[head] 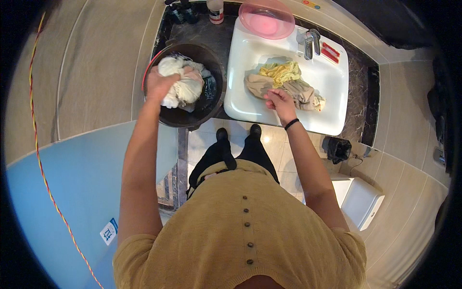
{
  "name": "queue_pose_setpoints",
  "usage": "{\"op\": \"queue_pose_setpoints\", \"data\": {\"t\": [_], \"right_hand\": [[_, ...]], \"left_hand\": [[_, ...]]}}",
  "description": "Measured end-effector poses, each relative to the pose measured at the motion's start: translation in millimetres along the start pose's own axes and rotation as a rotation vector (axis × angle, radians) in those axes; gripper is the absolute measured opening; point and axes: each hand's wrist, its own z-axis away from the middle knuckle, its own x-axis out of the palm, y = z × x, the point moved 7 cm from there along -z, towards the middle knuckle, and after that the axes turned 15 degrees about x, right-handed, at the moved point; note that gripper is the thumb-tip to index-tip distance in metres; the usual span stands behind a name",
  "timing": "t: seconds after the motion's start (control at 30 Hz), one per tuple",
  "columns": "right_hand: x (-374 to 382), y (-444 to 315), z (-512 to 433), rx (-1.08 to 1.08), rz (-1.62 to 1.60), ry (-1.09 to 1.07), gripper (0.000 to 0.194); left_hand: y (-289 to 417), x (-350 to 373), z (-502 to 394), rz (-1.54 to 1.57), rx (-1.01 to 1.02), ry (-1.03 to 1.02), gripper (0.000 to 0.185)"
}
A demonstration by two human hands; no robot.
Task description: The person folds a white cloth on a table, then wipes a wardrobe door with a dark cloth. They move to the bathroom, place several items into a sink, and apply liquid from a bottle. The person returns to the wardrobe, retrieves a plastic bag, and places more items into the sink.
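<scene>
My left hand (160, 83) grips the left side of a bunched white cloth (187, 86), its thumb pressed over the fabric. That cloth lies with other pale fabric inside a dark round basin (213, 103), where some wet sheen shows. Over the front part of the white sink (249, 112), my right hand (279, 103) has its fingers loosely curled and holds nothing that I can make out. Just beyond it, beige cloth (301, 93) and a yellow cloth (281, 73) lie crumpled in the sink. Whether my right fingertips touch the beige cloth is unclear.
A chrome faucet (311, 43) stands at the sink's back, with a red-bristled brush (330, 53) to its right. A pink translucent basin (267, 21) rests on the back left corner. Bottles (215, 12) stand behind the dark basin. A black-lined bin (338, 150) is below at right.
</scene>
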Motion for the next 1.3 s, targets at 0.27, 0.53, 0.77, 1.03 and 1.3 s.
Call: {"op": "queue_pose_setpoints", "data": {"t": [0.27, 0.53, 0.77, 1.03, 1.3], "right_hand": [[-1.7, 1.6, -0.7, -0.038, -0.002, -0.088, 0.022], [-66.9, 0.8, 11.8, -0.071, -0.039, -0.091, 0.016], [-165.6, 7.8, 37.3, -0.044, -0.090, 0.062, 0.022], [-232.5, 37.2, 47.6, -0.011, -0.154, 0.153, 0.022], [-210.6, 27.3, 18.9, -0.147, 0.032, 0.166, 0.031]], "left_hand": [[163.1, -71.3, 21.0, -0.128, 0.077, 0.236, 0.068], [311.4, -56.4, 38.7, 0.160, 0.277, 0.310, 0.080], [345.5, 79.1, 47.7, 0.294, 0.305, 0.089, 0.072], [189.5, 290.3, 65.1, -0.375, 0.491, -0.481, 0.067], [177.3, 301.4, 106.1, -0.232, 0.505, -0.319, 0.077]]}}
